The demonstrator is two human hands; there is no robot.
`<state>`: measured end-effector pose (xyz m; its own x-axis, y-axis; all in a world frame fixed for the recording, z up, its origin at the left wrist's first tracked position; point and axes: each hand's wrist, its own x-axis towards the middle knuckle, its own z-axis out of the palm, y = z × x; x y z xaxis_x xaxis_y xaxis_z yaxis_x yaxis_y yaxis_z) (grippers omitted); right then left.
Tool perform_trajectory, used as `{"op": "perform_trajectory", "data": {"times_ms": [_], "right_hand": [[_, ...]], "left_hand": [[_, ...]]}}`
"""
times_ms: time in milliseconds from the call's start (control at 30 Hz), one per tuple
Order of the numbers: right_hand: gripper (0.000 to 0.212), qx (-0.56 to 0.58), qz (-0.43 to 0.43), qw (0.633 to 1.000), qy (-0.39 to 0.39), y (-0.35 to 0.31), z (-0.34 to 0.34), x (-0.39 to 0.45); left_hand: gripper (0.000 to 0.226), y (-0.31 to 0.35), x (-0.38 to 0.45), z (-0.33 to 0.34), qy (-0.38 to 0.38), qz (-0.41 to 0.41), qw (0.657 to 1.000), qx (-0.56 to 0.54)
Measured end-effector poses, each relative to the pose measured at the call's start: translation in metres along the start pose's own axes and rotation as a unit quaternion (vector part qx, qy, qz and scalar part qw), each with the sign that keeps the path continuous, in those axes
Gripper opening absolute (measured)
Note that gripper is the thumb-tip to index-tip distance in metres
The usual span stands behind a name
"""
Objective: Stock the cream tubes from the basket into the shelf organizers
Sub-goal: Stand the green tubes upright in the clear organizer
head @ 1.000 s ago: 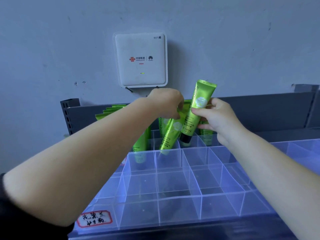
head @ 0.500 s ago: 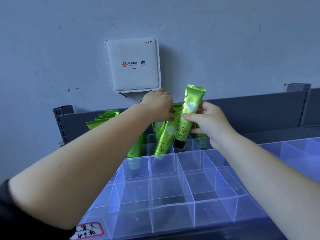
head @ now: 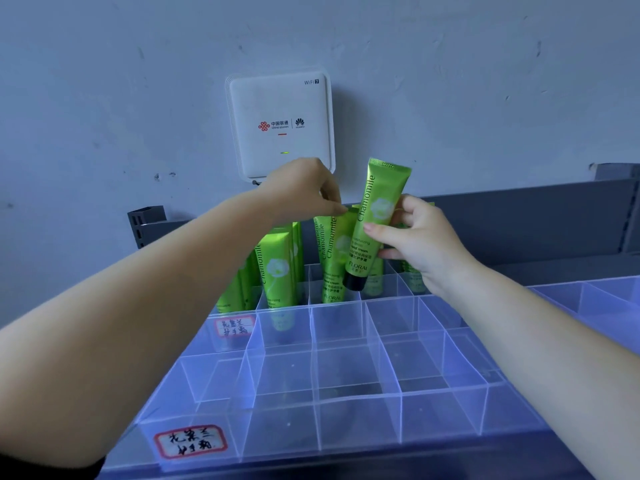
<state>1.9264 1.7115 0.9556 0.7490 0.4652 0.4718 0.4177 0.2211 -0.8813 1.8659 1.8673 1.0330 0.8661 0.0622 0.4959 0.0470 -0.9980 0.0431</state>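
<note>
Green cream tube [head: 375, 223] (cap down) is gripped by the right hand [head: 420, 242] above the clear organizer's [head: 346, 368] back row. Left hand [head: 303, 194] pinches the top of a standing tube [head: 332, 258] there.

Cool, bluish light over everything, soft and even, moderately bright; the wall [head: 450, 81] reads blue-grey with no hard shadows, only a faint halo of shade around the white router [head: 280, 128]; its green indicator glows as a small point. The clear organizer [head: 346, 375] catches violet-blue glints along its divider edges; green reflections smear in the back cells. The held cream tube [head: 375, 223] is sharp, lettering legible. Wide-angle bend shows at the borders; the forearms balloon near the lower corners; the front label [head: 190, 441] looks slightly soft.
</note>
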Motion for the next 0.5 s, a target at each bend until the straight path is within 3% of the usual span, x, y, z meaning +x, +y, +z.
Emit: {"op": "perform_trajectory", "data": {"times_ms": [267, 500], "right_hand": [[0.029, -0.054, -0.022, 0.995, -0.087, 0.009, 0.017, -0.007], [0.030, -0.070, 0.024, 0.993, -0.093, 0.018, 0.020, -0.006]], "left_hand": [[0.017, -0.014, -0.018, -0.001, -0.009, -0.041, 0.994, -0.096], [0.007, -0.018, -0.024, 0.007, 0.031, -0.075, 0.985, -0.151]]}}
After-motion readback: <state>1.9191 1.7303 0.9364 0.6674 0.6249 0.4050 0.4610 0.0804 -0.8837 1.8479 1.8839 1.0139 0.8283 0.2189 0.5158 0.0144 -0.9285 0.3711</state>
